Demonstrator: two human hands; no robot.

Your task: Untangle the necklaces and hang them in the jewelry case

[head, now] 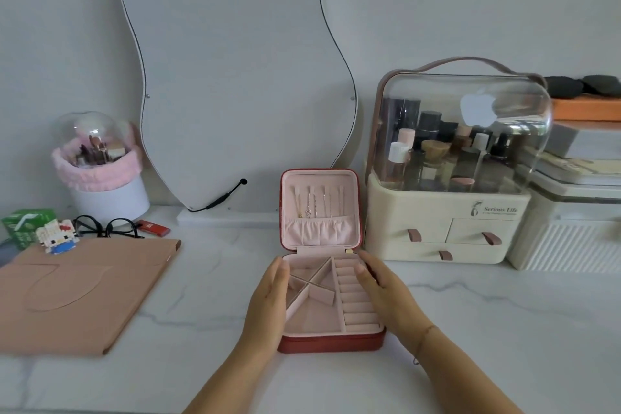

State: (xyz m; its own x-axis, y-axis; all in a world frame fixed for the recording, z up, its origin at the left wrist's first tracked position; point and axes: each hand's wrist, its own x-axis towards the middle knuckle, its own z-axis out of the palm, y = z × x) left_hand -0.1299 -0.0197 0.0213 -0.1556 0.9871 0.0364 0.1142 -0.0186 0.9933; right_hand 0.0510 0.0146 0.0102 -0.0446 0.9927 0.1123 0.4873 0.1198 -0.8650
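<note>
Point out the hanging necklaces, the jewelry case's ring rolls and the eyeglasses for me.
necklaces [311, 207]: head view, on the chains hanging in the lid.
ring rolls [353, 292]: head view, middle of the padded rows.
eyeglasses [107, 227]: head view, on the bridge.

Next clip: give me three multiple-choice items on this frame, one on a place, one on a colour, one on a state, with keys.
1. Where do the necklaces hang?
A. inside the upright lid
B. in the tray's ring rolls
C. on the glasses

2. What colour is the jewelry case outside?
A. green
B. dark red
C. white

3. How do the hands stand?
A. both in fists
B. one lifting a necklace
C. open, one at each side of the tray

Key: 1 A, chains run down the pink lid lining above its pocket. 2 B, the front wall is dark red. 3 C, left hand and right hand flank the tray, holding nothing.
</note>
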